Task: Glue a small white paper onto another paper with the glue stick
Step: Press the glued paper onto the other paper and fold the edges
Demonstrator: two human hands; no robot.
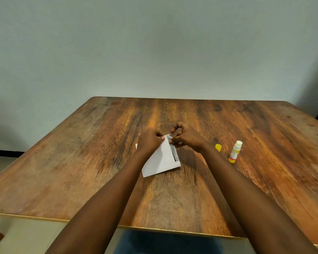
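Note:
A white paper with a grey printed strip along its right edge lies near the middle of the wooden table, its far corner lifted. My left hand pinches that far corner from the left. My right hand pinches the same corner from the right, fingers curled. A small white corner of another paper peeks out behind my left wrist. The uncapped glue stick, white and yellow, stands tilted to the right of my right hand. Its yellow cap lies beside it.
The table's front edge runs close to me and its back edge meets a plain pale wall. Bare wood stretches to the left of the paper and to the right of the glue stick.

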